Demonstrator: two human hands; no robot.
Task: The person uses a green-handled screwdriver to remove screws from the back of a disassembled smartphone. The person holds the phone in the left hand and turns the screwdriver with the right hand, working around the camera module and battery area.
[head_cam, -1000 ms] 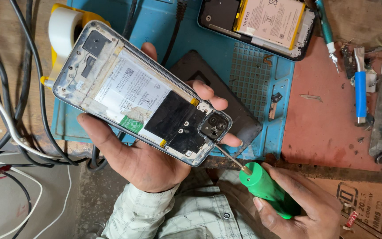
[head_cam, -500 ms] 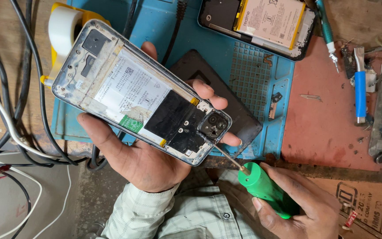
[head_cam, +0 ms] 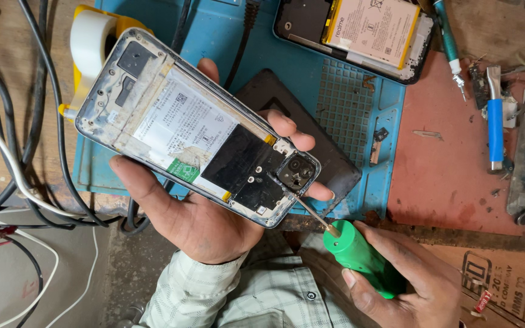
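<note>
Opened grey smartphone [head_cam: 195,127] with its back cover off, held above the blue silicone work mat [head_cam: 360,103] at the bench edge.

Left hand [head_cam: 202,218] cradles it from beneath, fingers [head_cam: 287,124] wrapped around its far edge; right hand [head_cam: 396,273] has its fingers closed round a green-handled screwdriver [head_cam: 360,255] whose tip sits at the black camera module [head_cam: 296,172]. Judging by this, the cover is already removed, while the inner plates and white-labelled battery are still in place. A second opened phone [head_cam: 360,33] lies further back.
</note>
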